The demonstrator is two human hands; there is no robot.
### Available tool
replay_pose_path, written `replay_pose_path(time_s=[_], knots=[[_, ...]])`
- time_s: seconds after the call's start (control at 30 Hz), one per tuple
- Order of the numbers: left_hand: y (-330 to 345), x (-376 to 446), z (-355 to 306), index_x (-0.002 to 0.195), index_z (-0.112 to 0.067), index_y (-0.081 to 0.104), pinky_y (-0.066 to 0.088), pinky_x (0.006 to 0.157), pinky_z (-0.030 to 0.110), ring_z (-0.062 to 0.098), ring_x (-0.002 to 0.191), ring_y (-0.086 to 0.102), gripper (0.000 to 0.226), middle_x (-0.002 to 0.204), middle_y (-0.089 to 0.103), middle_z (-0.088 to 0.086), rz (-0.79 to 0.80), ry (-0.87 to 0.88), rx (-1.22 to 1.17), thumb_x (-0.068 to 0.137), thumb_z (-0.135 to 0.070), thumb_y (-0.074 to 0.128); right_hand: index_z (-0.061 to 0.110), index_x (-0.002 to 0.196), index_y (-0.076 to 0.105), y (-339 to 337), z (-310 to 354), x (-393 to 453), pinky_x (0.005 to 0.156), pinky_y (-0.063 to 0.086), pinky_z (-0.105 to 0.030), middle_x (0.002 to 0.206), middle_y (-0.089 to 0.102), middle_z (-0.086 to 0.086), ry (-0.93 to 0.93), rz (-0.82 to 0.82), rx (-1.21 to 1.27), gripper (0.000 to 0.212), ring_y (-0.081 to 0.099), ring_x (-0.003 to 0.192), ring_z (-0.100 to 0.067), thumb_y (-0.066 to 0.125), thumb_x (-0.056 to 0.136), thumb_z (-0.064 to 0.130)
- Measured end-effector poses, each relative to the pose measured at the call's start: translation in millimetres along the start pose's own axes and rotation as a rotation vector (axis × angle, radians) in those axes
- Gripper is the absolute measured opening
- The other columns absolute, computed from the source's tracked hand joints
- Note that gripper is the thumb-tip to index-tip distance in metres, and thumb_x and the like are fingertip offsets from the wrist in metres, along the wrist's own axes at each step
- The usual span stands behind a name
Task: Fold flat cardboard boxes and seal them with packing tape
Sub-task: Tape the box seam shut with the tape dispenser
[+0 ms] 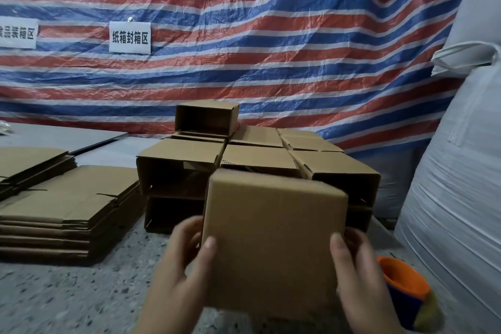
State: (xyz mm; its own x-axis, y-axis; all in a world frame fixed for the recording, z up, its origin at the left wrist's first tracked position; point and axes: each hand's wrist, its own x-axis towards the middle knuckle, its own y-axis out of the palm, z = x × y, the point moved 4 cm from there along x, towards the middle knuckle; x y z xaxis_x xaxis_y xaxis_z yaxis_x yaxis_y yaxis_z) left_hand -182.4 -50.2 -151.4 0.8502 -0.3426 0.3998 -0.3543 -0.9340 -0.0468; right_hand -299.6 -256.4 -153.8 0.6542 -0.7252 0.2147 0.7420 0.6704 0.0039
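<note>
1. Our left hand (179, 274) and right hand (357, 276) grip the folded box (273, 247) by its sides, thumbs curled over its near face.
2. We hold it in front of the assembled boxes (257, 160), with the flat cardboard stack (67, 211) on its left.

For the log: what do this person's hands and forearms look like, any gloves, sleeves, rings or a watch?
Both hands are bare: the left hand and the right hand wear no gloves, and no rings show on the visible fingers. The nails look short and unpainted. No sleeve, cuff, watch or bracelet shows on either wrist or forearm down to the bottom edge. Motion blur softens finer detail.
</note>
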Motion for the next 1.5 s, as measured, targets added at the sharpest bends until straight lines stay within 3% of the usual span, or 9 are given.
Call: replay_pose_path(time_s=[0.13, 0.27, 0.37, 0.6, 0.97, 1.17, 1.33, 1.43, 1.5], knots=[[-13, 35, -51, 0.114, -0.062, 0.056, 0.052, 0.072, 0.025, -0.01, 0.096, 0.061, 0.036, 0.11, 0.062, -0.036, 0.078, 0.057, -0.034, 0.081, -0.074, 0.052, 0.037, 0.104, 0.068, 5, 60, 30, 0.083, 0.055, -0.035, 0.096, 0.076, 0.018, -0.17, 0.01, -0.008, 0.061, 0.072, 0.088, -0.002, 0.048, 0.067, 0.081], [-26, 100, -91, 0.104, -0.068, 0.06, 0.05, 0.093, 0.044, 0.011, 0.108, 0.059, 0.02, 0.098, 0.065, -0.035, 0.111, -0.011, -0.022, 0.087, -0.059, 0.056, 0.027, 0.107, 0.074, 23, 111, 66, 0.091, 0.053, -0.04, 0.105, 0.077, 0.005, -0.197, 0.172, 0.033, 0.047, 0.072, 0.1, -0.012, 0.037, 0.103, 0.056], [-33, 151, -111, 0.131, -0.038, 0.053, 0.044, 0.098, 0.046, 0.019, 0.11, 0.054, 0.038, 0.111, 0.057, -0.011, 0.022, -0.061, 0.073, 0.093, -0.043, 0.053, 0.023, 0.091, 0.073, 44, 134, 91, 0.083, 0.05, -0.036, 0.093, 0.076, 0.003, -0.176, 0.319, 0.001, 0.048, 0.071, 0.091, -0.01, 0.032, 0.105, 0.044], [-66, 224, -113, 0.09, -0.022, 0.052, 0.045, 0.088, 0.039, 0.018, 0.084, 0.056, 0.023, 0.088, 0.056, 0.002, -0.142, -0.109, 0.106, 0.09, -0.045, 0.047, 0.025, 0.093, 0.066, 121, 159, 144, 0.102, 0.048, -0.046, 0.097, 0.069, -0.003, -0.058, 0.392, -0.089, 0.043, 0.062, 0.106, -0.025, 0.032, 0.104, 0.049], [-89, 280, -78, 0.09, -0.022, 0.055, 0.044, 0.072, 0.032, 0.016, 0.086, 0.061, 0.036, 0.093, 0.063, 0.004, -0.212, -0.121, 0.146, 0.099, -0.053, 0.039, 0.02, 0.133, 0.055, 190, 147, 207, 0.106, 0.044, -0.045, 0.135, 0.059, -0.008, 0.026, 0.337, -0.139, 0.054, 0.054, 0.122, -0.025, 0.029, 0.104, 0.057], [-35, 329, -118, 0.115, -0.014, 0.058, 0.048, 0.075, 0.03, 0.015, 0.093, 0.063, 0.046, 0.103, 0.065, 0.004, -0.087, 0.067, 0.188, 0.098, -0.053, 0.038, 0.021, 0.094, 0.06, 150, 194, 261, 0.063, 0.049, -0.033, 0.09, 0.065, -0.005, -0.134, 0.181, -0.084, 0.037, 0.062, 0.088, -0.021, 0.029, 0.102, 0.04], [19, 399, -148, 0.127, -0.012, 0.053, 0.038, 0.056, 0.024, 0.01, 0.08, 0.056, 0.041, 0.097, 0.059, 0.002, -0.123, 0.182, 0.266, 0.1, -0.035, 0.034, 0.022, 0.095, 0.063, 132, 221, 329, 0.077, 0.056, -0.037, 0.092, 0.066, -0.004, -0.179, 0.107, -0.05, 0.039, 0.063, 0.091, -0.019, 0.027, 0.103, 0.037], [49, 449, -138, 0.144, -0.019, 0.044, 0.041, 0.082, 0.025, 0.021, 0.112, 0.055, 0.048, 0.136, 0.053, 0.009, -0.114, 0.234, 0.362, 0.101, -0.037, 0.034, 0.02, 0.108, 0.066, 132, 211, 381, 0.087, 0.057, -0.042, 0.1, 0.068, -0.006, -0.158, 0.083, -0.046, 0.04, 0.065, 0.096, -0.021, 0.03, 0.101, 0.036], [67, 481, -120, 0.148, -0.02, 0.039, 0.038, 0.096, 0.028, 0.025, 0.127, 0.049, 0.059, 0.147, 0.045, 0.009, -0.036, 0.251, 0.394, 0.098, -0.051, 0.041, 0.02, 0.11, 0.067, 135, 198, 416, 0.072, 0.062, -0.036, 0.093, 0.072, -0.004, -0.118, 0.075, -0.045, 0.038, 0.07, 0.084, -0.018, 0.034, 0.1, 0.035]])
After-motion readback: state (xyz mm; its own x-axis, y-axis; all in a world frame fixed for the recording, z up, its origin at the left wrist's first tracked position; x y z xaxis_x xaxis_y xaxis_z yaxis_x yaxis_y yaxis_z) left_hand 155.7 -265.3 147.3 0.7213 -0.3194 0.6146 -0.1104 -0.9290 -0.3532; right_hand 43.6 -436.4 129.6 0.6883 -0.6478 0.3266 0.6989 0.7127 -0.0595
